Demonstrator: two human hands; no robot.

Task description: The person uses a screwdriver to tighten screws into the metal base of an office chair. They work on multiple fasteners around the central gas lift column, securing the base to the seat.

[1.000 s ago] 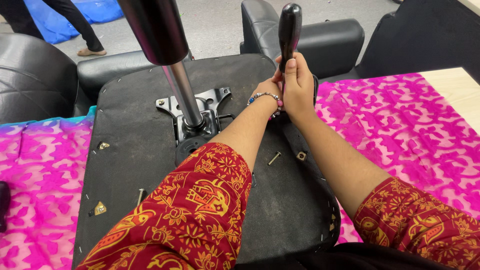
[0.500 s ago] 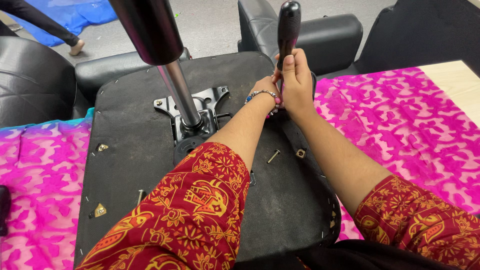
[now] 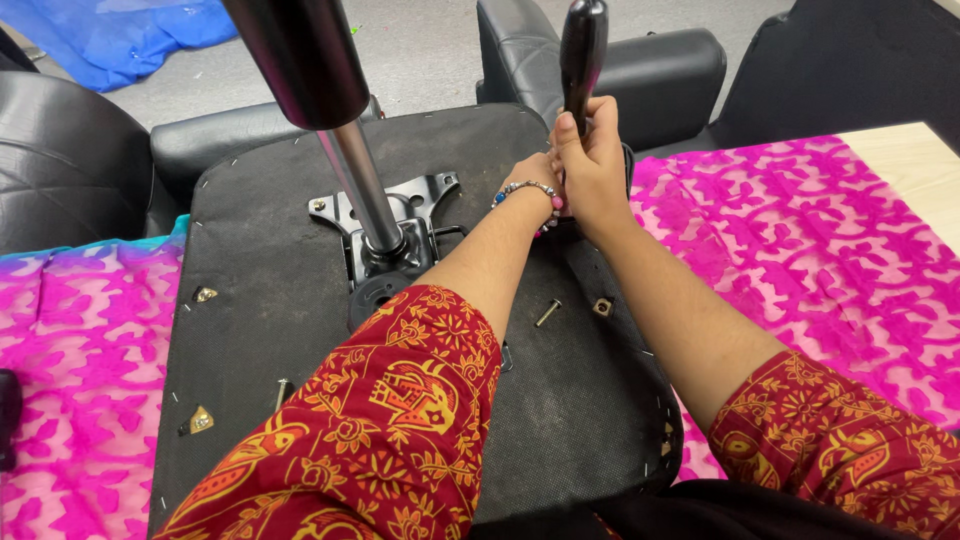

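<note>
Grey concrete floor [image 3: 440,50] at the top, with a crumpled blue plastic sheet [image 3: 120,30] in the far left corner and black padded leather chair parts [image 3: 660,70] around the work. Below, a bright pink patterned cloth [image 3: 800,260] spread over a pale wooden tabletop [image 3: 915,165]. On the cloth, an upturned black fabric-covered chair seat base [image 3: 260,300], dusty and matt, stapled along its edge. Bolted at its centre, a black metal mounting plate [image 3: 430,195] carrying a shiny steel gas-lift column [image 3: 350,170] that widens to a dark cylinder toward the camera. Both forearms stretched forward from red sleeves printed in orange and gold, meeting at the far right edge of the seat base. Right hand [image 3: 595,165] wrapped firmly around the lower part of a black smooth rounded tool handle [image 3: 583,50], held upright, its top rising clear above the fist. Left hand [image 3: 535,180] mostly hidden behind the right wrist, pressed against the seat edge beside the tool's foot; grip not discernible. Beaded bracelet [image 3: 525,190] in pale and pink beads on the left wrist. Loose on the fabric near the right forearm, 1 dull metal bolt [image 3: 548,313] and 1 small square brass-coloured nut [image 3: 602,307]; toward the left edge, 2 small brass-coloured fittings [image 3: 203,420] and 1 more bolt [image 3: 282,392].
</note>
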